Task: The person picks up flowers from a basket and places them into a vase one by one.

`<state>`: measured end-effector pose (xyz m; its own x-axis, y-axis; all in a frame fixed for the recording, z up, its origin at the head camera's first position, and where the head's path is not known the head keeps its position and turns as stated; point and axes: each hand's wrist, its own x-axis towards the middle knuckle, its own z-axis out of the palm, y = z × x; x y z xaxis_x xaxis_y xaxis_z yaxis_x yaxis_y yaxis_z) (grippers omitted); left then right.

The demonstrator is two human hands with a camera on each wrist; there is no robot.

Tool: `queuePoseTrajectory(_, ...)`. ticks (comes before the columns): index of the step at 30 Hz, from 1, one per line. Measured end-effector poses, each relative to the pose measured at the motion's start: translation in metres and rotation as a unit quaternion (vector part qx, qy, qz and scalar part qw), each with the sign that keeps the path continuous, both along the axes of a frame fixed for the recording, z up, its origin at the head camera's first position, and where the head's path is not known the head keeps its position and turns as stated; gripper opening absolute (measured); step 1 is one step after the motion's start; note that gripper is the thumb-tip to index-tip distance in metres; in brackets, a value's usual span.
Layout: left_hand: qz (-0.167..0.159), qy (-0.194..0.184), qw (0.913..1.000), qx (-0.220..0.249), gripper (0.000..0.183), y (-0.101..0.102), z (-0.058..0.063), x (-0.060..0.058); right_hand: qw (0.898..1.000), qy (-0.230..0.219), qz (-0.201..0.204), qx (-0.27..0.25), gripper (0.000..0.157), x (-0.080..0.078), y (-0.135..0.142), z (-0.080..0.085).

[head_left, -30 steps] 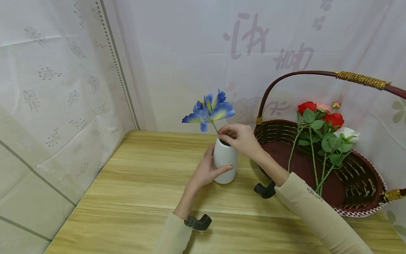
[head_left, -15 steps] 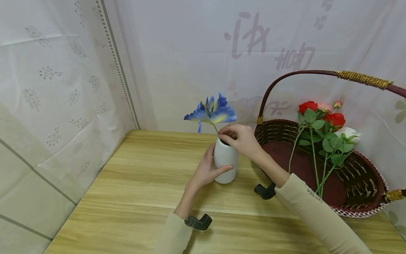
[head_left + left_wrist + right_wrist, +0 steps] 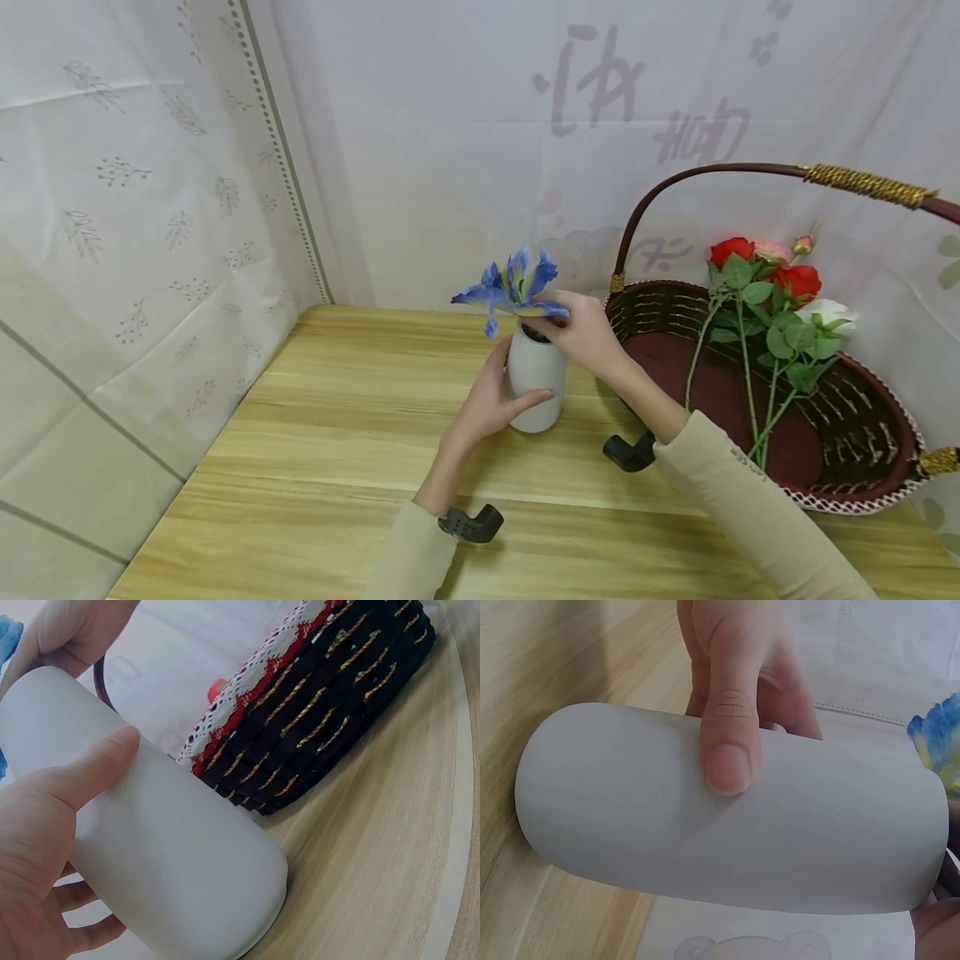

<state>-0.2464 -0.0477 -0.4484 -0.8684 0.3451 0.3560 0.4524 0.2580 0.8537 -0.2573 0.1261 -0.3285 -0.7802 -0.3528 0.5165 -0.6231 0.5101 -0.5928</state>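
Note:
A white vase (image 3: 537,379) stands upright on the wooden table. Wrapped round its left side, my left hand (image 3: 483,400) holds it, with the thumb across the front; the left wrist view shows the same grip on the vase (image 3: 180,847). At the vase's mouth, my right hand (image 3: 581,329) pinches the stem of a blue iris with yellow streaks (image 3: 513,287). The bloom sits just above the rim and leans left. Its stem is hidden behind the fingers and inside the vase. In the right wrist view, only part of the iris (image 3: 939,742) shows.
To the right, a dark woven basket (image 3: 885,450) with a tall arched handle (image 3: 697,171) stands close to my right forearm. Red roses (image 3: 797,283), a white rose (image 3: 825,315) and pink blooms lie in it. Patterned cloth (image 3: 420,167) hangs behind the table (image 3: 322,433).
The blue iris has come down toward the vase's mouth and shifted slightly right, its stem sinking into the vase. Both hands have stayed almost in place.

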Motion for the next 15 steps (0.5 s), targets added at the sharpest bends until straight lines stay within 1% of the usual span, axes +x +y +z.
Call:
queuePoseTrajectory(3, -0.004, 0.0, 1.0, 0.002, 0.094, -0.0001, 0.0003, -0.0003, 1.0, -0.001, -0.01, 0.005, 0.029, 0.0013, 0.0012, 0.0018)
queuePoseTrajectory(6, -0.003, 0.0, 1.0, 0.0, 0.094, -0.0004, 0.0007, 0.0001, 1.0, 0.001, -0.012, 0.006, 0.032, 0.0012, 0.0025, 0.0019)
queuePoseTrajectory(10, 0.001, 0.002, 1.0, -0.006, 0.094, -0.0011, 0.0014, 0.0015, 1.0, 0.01, -0.011, 0.013, 0.022, 0.0005, 0.004, 0.0013)
queuePoseTrajectory(12, 0.001, 0.002, 1.0, -0.006, 0.094, -0.0014, 0.0015, 0.0019, 1.0, 0.01, -0.012, 0.016, 0.021, 0.001, 0.0049, 0.0017)
queuePoseTrajectory(13, 0.001, 0.0, 1.0, -0.006, 0.094, -0.0015, 0.0015, 0.002, 1.0, 0.008, -0.013, 0.017, 0.022, 0.0018, 0.0055, 0.002)
queuePoseTrajectory(15, -0.002, 0.001, 1.0, -0.002, 0.093, -0.0017, 0.0013, 0.0019, 1.0, -0.01, -0.012, 0.008, 0.033, 0.0042, 0.0069, 0.0027)
